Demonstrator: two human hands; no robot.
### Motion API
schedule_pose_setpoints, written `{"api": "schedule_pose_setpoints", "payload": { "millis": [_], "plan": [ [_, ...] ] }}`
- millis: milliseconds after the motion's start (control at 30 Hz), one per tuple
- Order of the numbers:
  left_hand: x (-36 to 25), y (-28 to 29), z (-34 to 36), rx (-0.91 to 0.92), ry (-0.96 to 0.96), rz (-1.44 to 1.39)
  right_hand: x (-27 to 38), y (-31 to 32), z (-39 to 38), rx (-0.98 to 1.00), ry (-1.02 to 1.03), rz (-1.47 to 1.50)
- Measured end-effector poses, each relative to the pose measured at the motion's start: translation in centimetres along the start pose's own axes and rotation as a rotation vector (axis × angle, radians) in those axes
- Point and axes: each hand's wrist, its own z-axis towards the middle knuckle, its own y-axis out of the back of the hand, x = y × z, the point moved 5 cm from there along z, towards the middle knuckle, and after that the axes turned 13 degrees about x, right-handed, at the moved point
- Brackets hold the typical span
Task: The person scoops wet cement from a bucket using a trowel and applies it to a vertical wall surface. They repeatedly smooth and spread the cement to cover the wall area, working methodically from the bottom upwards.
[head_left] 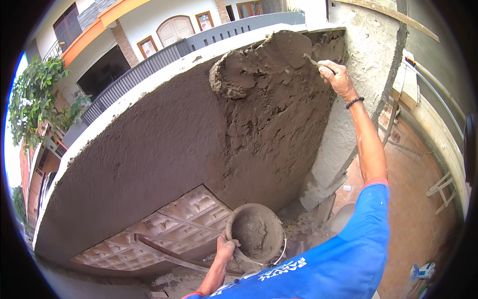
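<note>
My right hand [336,78] grips the handle of a trowel [294,50], whose blade lies against wet, rough grey mortar [271,104] near the top of the low wall. A thick lump of mortar [229,77] sits to the blade's left. The wall's left part [139,149] has a more even coat. My left hand [227,245] holds the rim of a mortar-smeared bucket [254,234] with grey mix inside, low by the wall.
A patterned block panel [164,224] is in the wall's lower part, with a long straight bar [174,257] before it. A white rough column [368,45] rises at right, beside planks, a stool [440,194] and a tiled floor [413,234]. A house [129,25] and greenery stand beyond.
</note>
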Motion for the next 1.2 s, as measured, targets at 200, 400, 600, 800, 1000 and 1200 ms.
{"api": "schedule_pose_setpoints", "payload": {
  "millis": [200,400,600,800,1000,1200],
  "plan": [
    [1.1,-0.3,0.0,0.04,-0.075,0.029,-2.9,0.3,-5.3,-0.281,-0.058,0.026],
    [3.1,0.3,0.2,0.005,-0.046,0.042,6.0,-7.9,-9.7,-0.125,0.119,0.138],
    [3.9,0.1,0.2,-0.044,-0.014,0.151,9.0,-15.8,-8.7,0.055,0.074,0.287],
    [4.0,-0.5,-0.3,-0.024,-0.033,0.04,0.0,-17.2,-12.9,0.121,-0.027,0.079],
    [3.6,-0.7,-0.7,-0.044,-0.057,0.083,2.0,-15.9,-16.4,-0.093,-0.068,0.007],
    [3.7,-0.1,-0.9,-0.071,-0.076,0.119,15.6,-17.9,-11.1,-0.148,0.243,-0.045]
  ]
}}
